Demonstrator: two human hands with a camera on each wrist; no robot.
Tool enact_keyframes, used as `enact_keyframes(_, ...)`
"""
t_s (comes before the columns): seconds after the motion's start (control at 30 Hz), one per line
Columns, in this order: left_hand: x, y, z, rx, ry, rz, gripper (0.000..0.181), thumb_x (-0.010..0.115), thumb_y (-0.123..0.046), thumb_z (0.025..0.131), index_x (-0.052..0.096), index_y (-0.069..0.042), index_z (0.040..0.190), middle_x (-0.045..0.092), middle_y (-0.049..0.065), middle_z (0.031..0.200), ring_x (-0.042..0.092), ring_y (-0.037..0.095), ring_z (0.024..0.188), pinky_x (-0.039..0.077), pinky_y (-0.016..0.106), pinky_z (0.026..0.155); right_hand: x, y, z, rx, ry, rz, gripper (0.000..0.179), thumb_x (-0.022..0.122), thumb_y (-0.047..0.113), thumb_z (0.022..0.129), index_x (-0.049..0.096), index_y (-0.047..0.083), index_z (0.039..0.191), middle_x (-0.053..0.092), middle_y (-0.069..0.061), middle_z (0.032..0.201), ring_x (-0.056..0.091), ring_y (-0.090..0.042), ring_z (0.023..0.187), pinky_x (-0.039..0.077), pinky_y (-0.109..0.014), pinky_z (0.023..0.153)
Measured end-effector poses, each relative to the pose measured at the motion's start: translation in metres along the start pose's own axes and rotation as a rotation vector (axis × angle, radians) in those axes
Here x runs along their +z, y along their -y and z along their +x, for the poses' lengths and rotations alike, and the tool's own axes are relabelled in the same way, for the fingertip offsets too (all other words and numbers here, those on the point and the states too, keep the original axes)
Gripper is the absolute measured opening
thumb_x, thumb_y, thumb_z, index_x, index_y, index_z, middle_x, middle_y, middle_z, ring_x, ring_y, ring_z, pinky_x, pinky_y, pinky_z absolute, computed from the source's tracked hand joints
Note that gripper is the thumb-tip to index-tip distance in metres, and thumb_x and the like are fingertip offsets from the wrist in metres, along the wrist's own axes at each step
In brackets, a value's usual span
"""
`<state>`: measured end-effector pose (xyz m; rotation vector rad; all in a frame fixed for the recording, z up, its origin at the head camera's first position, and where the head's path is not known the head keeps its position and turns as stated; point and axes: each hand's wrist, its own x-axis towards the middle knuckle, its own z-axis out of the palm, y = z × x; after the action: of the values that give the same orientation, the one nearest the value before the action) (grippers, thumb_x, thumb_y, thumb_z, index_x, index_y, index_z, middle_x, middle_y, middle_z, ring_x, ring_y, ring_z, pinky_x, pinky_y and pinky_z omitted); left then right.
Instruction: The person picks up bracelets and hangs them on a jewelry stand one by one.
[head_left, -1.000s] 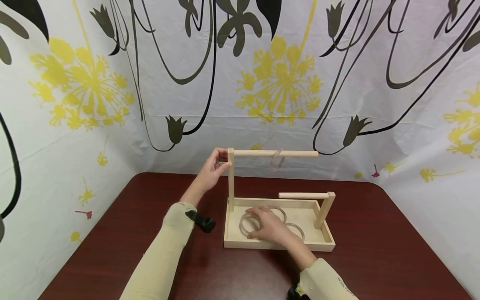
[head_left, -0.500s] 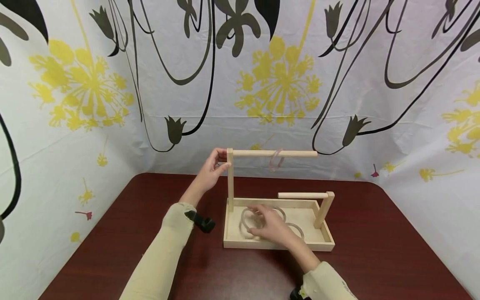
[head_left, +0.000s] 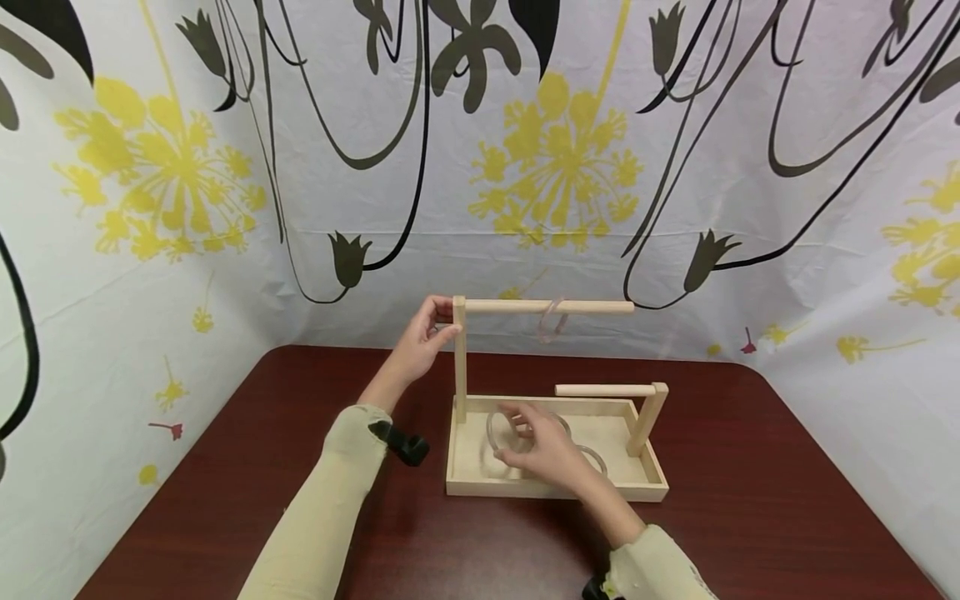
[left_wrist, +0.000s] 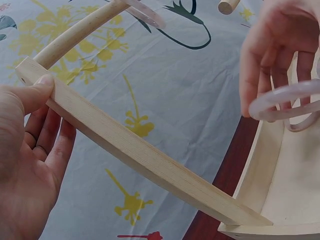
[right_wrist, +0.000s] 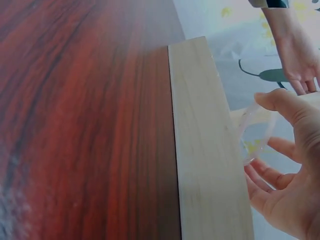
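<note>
My left hand [head_left: 415,348] grips the top of the tall post [head_left: 461,358] of a wooden bracelet stand, thumb on one face and fingers behind, as the left wrist view shows. My right hand [head_left: 549,450] pinches a pale, translucent bangle [left_wrist: 285,96] between thumb and fingers, tilted and raised above the tray [head_left: 517,492] of the stand. Two more bangles lie in the tray, one bangle [head_left: 597,458] to the right of the hand and another partly hidden behind it. From the upper bar [head_left: 600,307] hangs a pinkish bangle [head_left: 545,323].
A shorter post [head_left: 648,421] at the tray's right end carries a lower bar [head_left: 603,390] pointing left. The stand rests on a dark red-brown table [head_left: 750,467]. A patterned cloth [head_left: 450,208] surrounds the table at the back and sides.
My right hand has lifted the bangle off the tray floor and tilted it up, shifting slightly up and right. The left hand keeps its grip on the post.
</note>
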<state>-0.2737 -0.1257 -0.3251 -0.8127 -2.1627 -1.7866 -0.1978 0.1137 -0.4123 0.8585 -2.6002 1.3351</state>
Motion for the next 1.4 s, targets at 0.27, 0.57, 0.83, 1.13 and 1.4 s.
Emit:
enact_keyframes(0.27,-0.001,0.0,0.0,-0.003,-0.002,0.002,0.03,0.053,0.003,0.099,0.043,0.01,0.126,0.055,0.023,0.115,0.051,0.01,0.103,0.047,0.023,0.088,-0.002,0.007,-0.001,-0.014,-0.024,0.022,0.066,0.084,0.01,0.075,0.055,0.002,0.134,0.061,-0.017,0.124,0.065,-0.037,0.109,0.058,-0.036,0.091)
enact_keyframes(0.57,-0.001,-0.001,-0.001,-0.011,-0.007,0.006,0.029,0.053,0.002,0.1,0.043,0.009,0.126,0.055,0.022,0.115,0.051,0.01,0.102,0.047,0.022,0.088,-0.007,0.018,-0.001,-0.023,-0.024,0.071,0.064,0.083,0.012,0.078,0.052,0.012,0.134,0.058,-0.012,0.126,0.058,-0.033,0.114,0.057,-0.039,0.093)
enact_keyframes(0.83,-0.002,0.001,-0.001,-0.008,-0.012,0.003,0.029,0.054,0.003,0.099,0.043,0.01,0.126,0.055,0.021,0.114,0.051,0.009,0.102,0.047,0.022,0.089,-0.013,0.027,-0.001,-0.06,-0.039,0.126,0.065,0.083,0.007,0.077,0.051,0.005,0.133,0.057,-0.015,0.126,0.057,-0.034,0.113,0.057,-0.043,0.093)
enact_keyframes(1.13,-0.001,0.003,0.0,-0.016,0.0,0.012,0.03,0.053,0.002,0.1,0.043,0.009,0.128,0.054,0.025,0.117,0.051,0.012,0.104,0.047,0.019,0.088,-0.022,0.033,-0.002,-0.046,-0.054,0.159,0.065,0.084,0.006,0.077,0.052,0.01,0.133,0.059,-0.014,0.125,0.058,-0.027,0.114,0.056,-0.039,0.094)
enact_keyframes(1.4,-0.001,0.002,0.001,-0.011,0.004,0.021,0.031,0.052,0.002,0.1,0.043,0.009,0.128,0.054,0.026,0.119,0.051,0.013,0.105,0.048,0.024,0.092,-0.031,0.041,-0.002,-0.047,-0.057,0.165,0.065,0.084,0.009,0.078,0.051,0.014,0.134,0.06,-0.008,0.126,0.06,-0.029,0.115,0.057,-0.035,0.094)
